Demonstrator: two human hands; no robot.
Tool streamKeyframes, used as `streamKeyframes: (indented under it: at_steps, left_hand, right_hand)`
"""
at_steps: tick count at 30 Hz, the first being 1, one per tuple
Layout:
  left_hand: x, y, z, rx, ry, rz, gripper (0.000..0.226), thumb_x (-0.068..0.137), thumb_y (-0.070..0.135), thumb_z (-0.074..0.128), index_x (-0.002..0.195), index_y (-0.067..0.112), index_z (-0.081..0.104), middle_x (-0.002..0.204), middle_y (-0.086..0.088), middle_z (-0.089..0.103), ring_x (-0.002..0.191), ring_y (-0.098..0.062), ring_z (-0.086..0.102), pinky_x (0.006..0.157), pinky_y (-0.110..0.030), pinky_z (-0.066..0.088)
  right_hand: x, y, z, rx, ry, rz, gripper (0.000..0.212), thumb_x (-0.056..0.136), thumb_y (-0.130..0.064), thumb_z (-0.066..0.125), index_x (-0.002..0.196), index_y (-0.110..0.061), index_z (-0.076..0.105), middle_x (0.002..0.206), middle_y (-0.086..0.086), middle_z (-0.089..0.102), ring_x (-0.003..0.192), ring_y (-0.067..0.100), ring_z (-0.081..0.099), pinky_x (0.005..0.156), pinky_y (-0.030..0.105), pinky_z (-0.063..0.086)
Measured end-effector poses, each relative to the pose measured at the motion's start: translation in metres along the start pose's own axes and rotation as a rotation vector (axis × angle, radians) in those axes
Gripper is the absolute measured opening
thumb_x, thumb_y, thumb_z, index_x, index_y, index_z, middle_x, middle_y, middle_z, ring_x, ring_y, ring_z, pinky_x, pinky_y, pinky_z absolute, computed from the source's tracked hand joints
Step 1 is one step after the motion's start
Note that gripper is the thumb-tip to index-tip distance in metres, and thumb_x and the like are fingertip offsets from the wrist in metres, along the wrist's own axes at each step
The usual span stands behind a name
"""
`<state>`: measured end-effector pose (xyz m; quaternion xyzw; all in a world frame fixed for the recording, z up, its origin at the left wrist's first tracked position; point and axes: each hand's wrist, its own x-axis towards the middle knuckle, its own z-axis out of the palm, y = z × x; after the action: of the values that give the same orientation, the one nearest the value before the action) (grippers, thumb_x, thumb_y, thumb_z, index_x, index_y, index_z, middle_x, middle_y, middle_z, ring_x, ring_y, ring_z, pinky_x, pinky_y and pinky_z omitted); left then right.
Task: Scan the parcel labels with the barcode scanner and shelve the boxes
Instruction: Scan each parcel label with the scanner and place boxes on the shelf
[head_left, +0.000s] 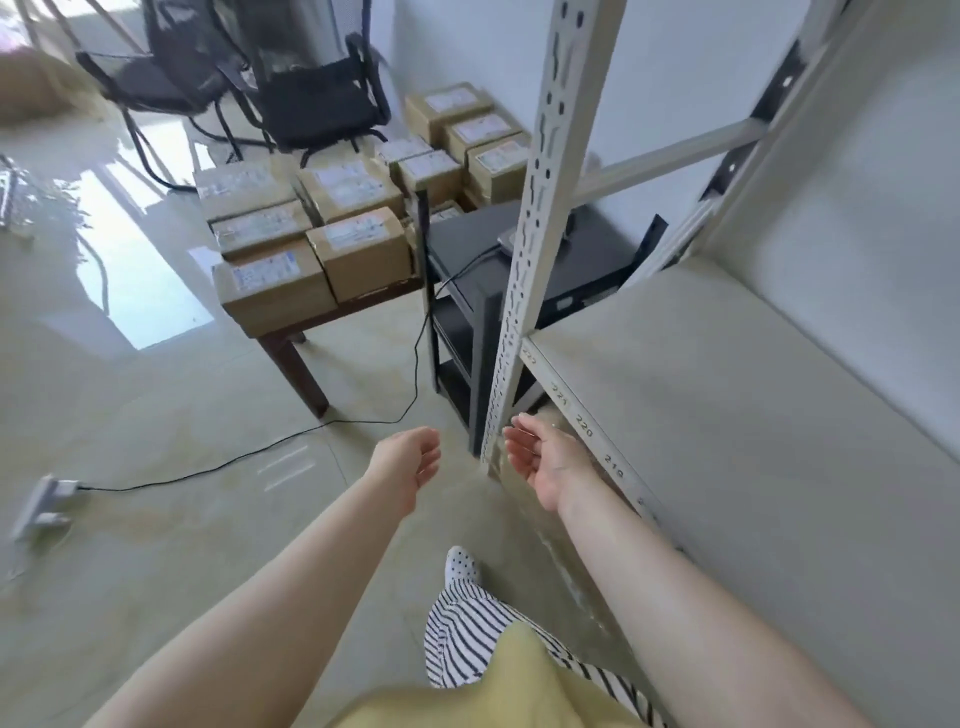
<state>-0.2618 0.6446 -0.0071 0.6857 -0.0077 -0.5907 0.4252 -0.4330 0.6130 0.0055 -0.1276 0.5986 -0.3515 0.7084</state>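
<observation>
Both hands, left hand (410, 460) and right hand (540, 457), empty beside shelf (727, 395)

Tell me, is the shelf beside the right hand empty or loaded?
Empty in its visible part: the shelf shows only bare surface, and the boxes sit on the table.

Both arms reach forward, left hand (408, 460) and right hand (537, 457) empty with fingers loosely curled, palms facing each other. Labelled cardboard boxes (311, 234) crowd the low wooden table (298, 358) ahead. The white shelf (727, 395) on the right sits bare.
</observation>
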Motion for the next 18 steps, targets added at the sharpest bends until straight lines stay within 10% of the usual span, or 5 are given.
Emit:
streamKeyframes:
  at_steps: [10,18]
  left_hand:
    - [0.082,0.159,-0.005,-0.032,0.082,0.127,0.009,0.097,0.011,0.065,0.089,0.012,0.064,0.081,-0.004,0.061,0.074,-0.013,0.059,0.069,-0.022,0.051]
    - [0.158,0.253,0.022,0.003,-0.001,0.100,0.012,0.096,0.017,0.069,0.105,0.009,0.067,0.094,-0.005,0.068,0.085,-0.015,0.065,0.076,-0.026,0.054]
  right_hand:
    - [0.078,-0.084,0.160,-0.097,-0.144,-0.051,0.011,0.094,-0.022,0.067,0.101,-0.013,0.066,0.081,0.002,0.069,0.070,0.012,0.063,0.070,0.022,0.053]
    - [0.151,-0.131,0.230,-0.011,0.063,-0.139,0.021,0.093,-0.028,0.069,0.104,-0.010,0.068,0.091,0.005,0.073,0.083,0.015,0.067,0.077,0.026,0.057]
